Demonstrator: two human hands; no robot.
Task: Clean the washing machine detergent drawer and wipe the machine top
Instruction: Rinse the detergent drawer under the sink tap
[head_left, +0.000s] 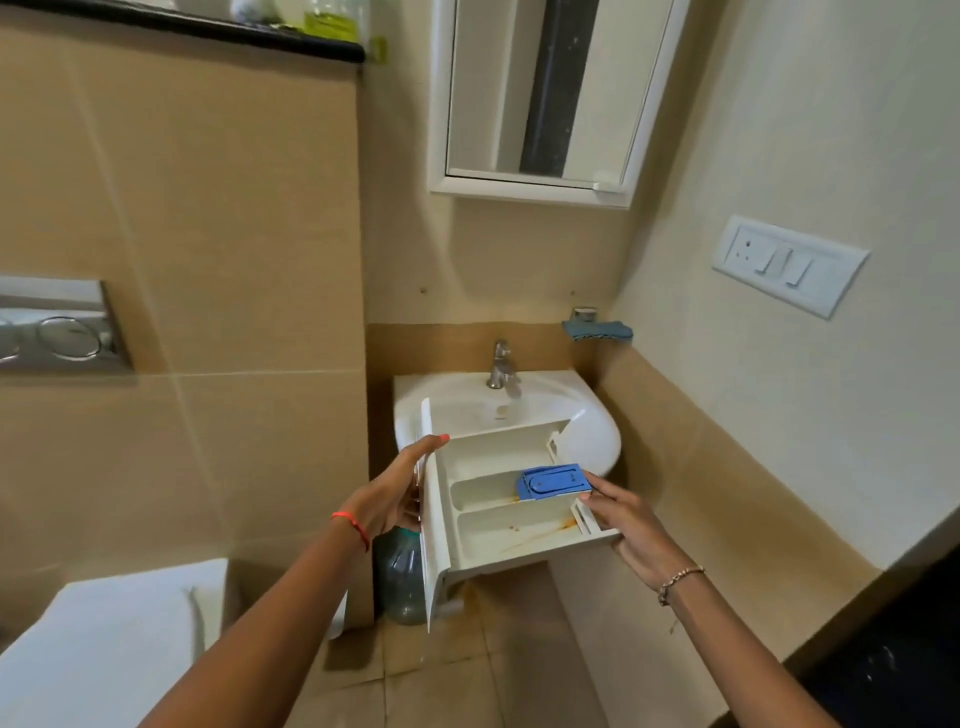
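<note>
Small bathroom w/ beige wall tiles and a tiled floor. Far left on the wall is a chrome flush plate (57, 332), and below it a white toilet lid (114, 639). A dark shelf (208, 28) runs along the top left.

The left hand (395, 493), red thread (353, 525) on its wrist, grips the front panel of the detergent drawer (498, 535). The thumb lies straight along the panel's top edge; the other fingers are mostly hidden behind it. A plastic bottle (402, 582) stands on the floor below that hand.

The drawer is held in the air in front of the white sink (602, 441), its far end over the basin rim, approx. level, front panel to the left. Orange-brown stains streak its compartments – a blue insert (553, 482) sits in the middle one. Behind are the tap (501, 366) and, higher up, a mirror cabinet (540, 98).

The right hand (634, 535), bracelet (680, 579) on its wrist, holds the drawer's rear end – thumb on top beside the blue insert, fingers underneath. A blue cloth (597, 330) lies on the ledge at the rear corner. A switch plate (789, 265) is on the right wall.
</note>
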